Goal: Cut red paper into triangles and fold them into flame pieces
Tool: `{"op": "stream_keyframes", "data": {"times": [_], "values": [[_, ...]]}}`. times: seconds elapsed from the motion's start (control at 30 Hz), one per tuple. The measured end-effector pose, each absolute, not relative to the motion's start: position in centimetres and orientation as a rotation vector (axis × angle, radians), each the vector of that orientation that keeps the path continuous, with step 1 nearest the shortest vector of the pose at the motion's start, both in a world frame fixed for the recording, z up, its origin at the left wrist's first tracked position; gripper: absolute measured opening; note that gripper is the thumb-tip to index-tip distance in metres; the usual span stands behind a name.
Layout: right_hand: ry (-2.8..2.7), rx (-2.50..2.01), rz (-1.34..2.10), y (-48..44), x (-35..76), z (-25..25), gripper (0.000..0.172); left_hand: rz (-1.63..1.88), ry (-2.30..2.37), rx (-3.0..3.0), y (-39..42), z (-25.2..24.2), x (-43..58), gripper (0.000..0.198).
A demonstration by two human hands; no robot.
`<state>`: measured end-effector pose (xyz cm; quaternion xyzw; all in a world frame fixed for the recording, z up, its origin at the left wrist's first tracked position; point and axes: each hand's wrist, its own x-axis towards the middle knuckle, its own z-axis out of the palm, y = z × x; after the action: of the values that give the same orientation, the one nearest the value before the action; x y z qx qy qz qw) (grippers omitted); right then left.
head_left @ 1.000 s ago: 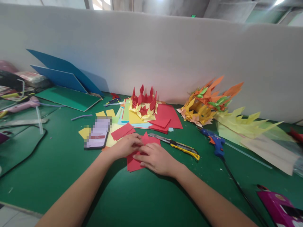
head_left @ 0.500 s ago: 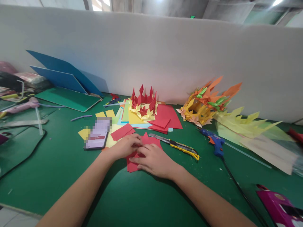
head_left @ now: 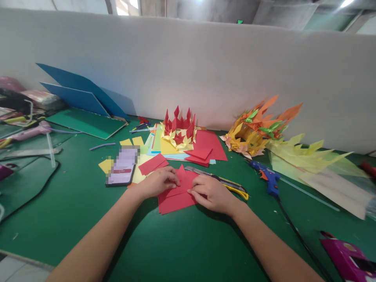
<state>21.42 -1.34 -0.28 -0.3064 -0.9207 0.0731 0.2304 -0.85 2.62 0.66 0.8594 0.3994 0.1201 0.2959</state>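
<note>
Several sheets of red paper lie on the green table in front of me, the top one folded with a pointed tip away from me. On its left side, my left hand presses down with curled fingers. My right hand pinches the fold at the right edge, thumb and fingers together. A utility knife with a yellow handle lies just beyond my right hand, partly covered by it. Left of my left hand are red paper pieces and a phone, its screen blurred.
Behind the paper stands a red and yellow paper crown on coloured sheets. An orange and yellow paper crown stands to the right, near a blue glue gun with a cord. Blue boards lean back left; a pink glue gun lies far left.
My right hand has slid right along the folded red paper, away from my left hand, uncovering the crease. My left hand has stayed nearly in place.
</note>
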Motion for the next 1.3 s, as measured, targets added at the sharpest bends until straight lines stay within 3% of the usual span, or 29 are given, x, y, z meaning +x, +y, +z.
{"op": "stream_keyframes", "data": {"times": [1.3], "values": [[-2.498, -0.68, 0.116, -1.6, 20.8, -0.4, 0.025, 0.302, 1.078, 2.298, 2.6, 0.6, -0.7, 0.018]]}}
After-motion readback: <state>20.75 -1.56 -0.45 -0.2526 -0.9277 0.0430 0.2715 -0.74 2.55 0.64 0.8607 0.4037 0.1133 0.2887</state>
